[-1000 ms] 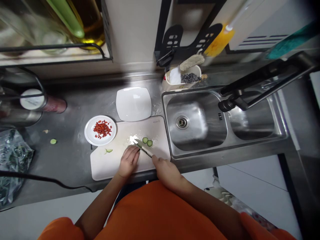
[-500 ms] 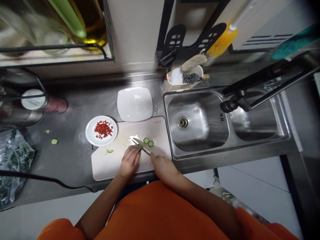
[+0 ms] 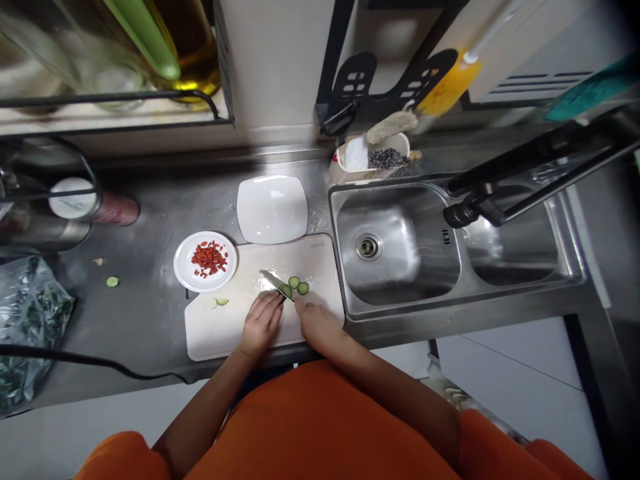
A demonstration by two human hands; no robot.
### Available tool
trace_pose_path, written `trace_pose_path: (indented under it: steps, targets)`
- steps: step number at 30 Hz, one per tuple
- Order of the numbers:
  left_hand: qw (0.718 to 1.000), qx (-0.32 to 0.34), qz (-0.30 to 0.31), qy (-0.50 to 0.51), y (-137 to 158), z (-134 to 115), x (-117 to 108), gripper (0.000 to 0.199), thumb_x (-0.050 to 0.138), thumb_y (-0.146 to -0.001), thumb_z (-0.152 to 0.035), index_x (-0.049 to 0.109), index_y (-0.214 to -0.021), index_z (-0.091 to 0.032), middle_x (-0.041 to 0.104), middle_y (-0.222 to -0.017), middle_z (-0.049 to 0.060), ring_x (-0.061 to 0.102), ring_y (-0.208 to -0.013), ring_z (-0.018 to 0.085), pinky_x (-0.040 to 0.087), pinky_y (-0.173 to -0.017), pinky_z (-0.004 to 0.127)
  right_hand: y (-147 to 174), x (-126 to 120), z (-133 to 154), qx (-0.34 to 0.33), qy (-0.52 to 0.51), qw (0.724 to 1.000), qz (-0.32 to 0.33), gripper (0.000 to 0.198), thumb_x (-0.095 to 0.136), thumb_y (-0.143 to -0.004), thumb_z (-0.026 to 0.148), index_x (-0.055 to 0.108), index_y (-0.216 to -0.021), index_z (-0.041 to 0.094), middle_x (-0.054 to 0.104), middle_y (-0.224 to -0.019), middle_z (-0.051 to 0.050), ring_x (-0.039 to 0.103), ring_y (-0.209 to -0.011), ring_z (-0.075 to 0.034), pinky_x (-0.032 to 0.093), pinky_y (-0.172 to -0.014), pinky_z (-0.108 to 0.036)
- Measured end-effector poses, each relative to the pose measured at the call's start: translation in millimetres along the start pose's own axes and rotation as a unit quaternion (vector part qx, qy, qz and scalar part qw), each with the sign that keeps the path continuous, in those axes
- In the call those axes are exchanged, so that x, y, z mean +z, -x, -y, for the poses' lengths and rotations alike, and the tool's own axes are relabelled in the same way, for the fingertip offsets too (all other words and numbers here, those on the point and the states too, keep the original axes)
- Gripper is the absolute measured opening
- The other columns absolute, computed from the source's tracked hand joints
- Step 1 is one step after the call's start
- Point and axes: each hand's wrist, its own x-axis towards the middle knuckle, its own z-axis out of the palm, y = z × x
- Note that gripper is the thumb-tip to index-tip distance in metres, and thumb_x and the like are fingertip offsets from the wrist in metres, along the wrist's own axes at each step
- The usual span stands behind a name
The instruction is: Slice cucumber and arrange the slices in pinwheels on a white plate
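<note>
On the white cutting board [image 3: 210, 337], my right hand [image 3: 320, 327] is closed round the handle of a kitchen knife [image 3: 271, 279]. Its blade points up and to the left, just ahead of my left fingertips. My left hand [image 3: 260, 323] has its fingers bent over a cucumber, which they hide almost wholly. Against the right side of the blade lies a round cucumber slice [image 3: 286, 291], with two more slices [image 3: 294, 282] beside it. Some thin green peel pieces [image 3: 221, 303] rest on the board's left part.
A round plate [image 3: 180, 270] with red dried berries [image 3: 210, 259] overlaps the board's upper left. Behind the board is a white square plate [image 3: 273, 210]. A steel sink [image 3: 400, 243] lies to the right, a plastic bag of greens [image 3: 37, 327] at far left.
The blade has shifted slightly up and left, and a third cucumber slice now shows plainly beside it. My right hand has moved a little left; my left hand stays nearly in place.
</note>
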Motion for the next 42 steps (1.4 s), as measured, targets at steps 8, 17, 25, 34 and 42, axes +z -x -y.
trace_pose_path:
  steps: [8,17,25,34,42]
  targets:
    - [1.0,0.002,-0.005,0.008,1.6,0.7,1.9,0.03,0.052,-0.087,-0.014,0.057,-0.116,-0.017,0.064,-0.11,0.01,0.059,-0.107,0.021,0.048,-0.097,0.043,17.5,-19.7,-15.5,0.068,-0.038,0.997,-0.02,0.041,0.035,-0.088,0.009,0.044,-0.128,0.014,0.067,-0.087,-0.01,0.064,-0.085,-0.02,0.045,-0.071,-0.026]
    - [1.0,-0.008,-0.007,-0.006,3.3,0.0,1.4,0.028,0.052,-0.087,-0.016,0.058,-0.115,-0.017,0.064,-0.109,0.01,0.057,-0.108,0.02,0.048,-0.098,0.041,42.6,-15.4,-5.9,0.044,0.016,0.999,0.013,0.036,0.032,-0.086,0.005,0.046,-0.117,0.016,0.066,-0.09,-0.011,0.066,-0.083,-0.02,0.047,-0.066,-0.025]
    - [1.0,-0.011,-0.004,-0.012,3.9,-0.3,1.2,0.024,0.052,-0.087,-0.016,0.059,-0.111,-0.017,0.065,-0.105,0.009,0.059,-0.105,0.02,0.048,-0.097,0.04,52.7,-18.2,-2.3,0.04,0.004,0.999,0.036,0.032,0.03,-0.087,0.005,0.046,-0.112,0.017,0.066,-0.09,-0.011,0.067,-0.083,-0.023,0.049,-0.064,-0.027]
    - [1.0,-0.009,-0.001,-0.023,3.9,-0.5,1.0,0.023,0.05,-0.089,-0.018,0.06,-0.109,-0.018,0.066,-0.104,0.009,0.06,-0.104,0.02,0.049,-0.095,0.041,54.3,-21.7,-0.7,0.044,-0.004,0.998,0.051,0.032,0.031,-0.087,0.005,0.045,-0.114,0.016,0.066,-0.091,-0.012,0.067,-0.086,-0.022,0.049,-0.066,-0.025]
    - [1.0,-0.01,-0.003,-0.016,0.7,-3.8,-1.0,0.023,0.05,-0.088,-0.017,0.06,-0.109,-0.018,0.066,-0.103,0.009,0.06,-0.105,0.02,0.048,-0.096,0.041,51.5,-23.6,-1.3,0.044,-0.01,0.997,0.06,0.033,0.03,-0.087,0.005,0.046,-0.114,0.016,0.066,-0.092,-0.014,0.067,-0.087,-0.023,0.05,-0.068,-0.028]
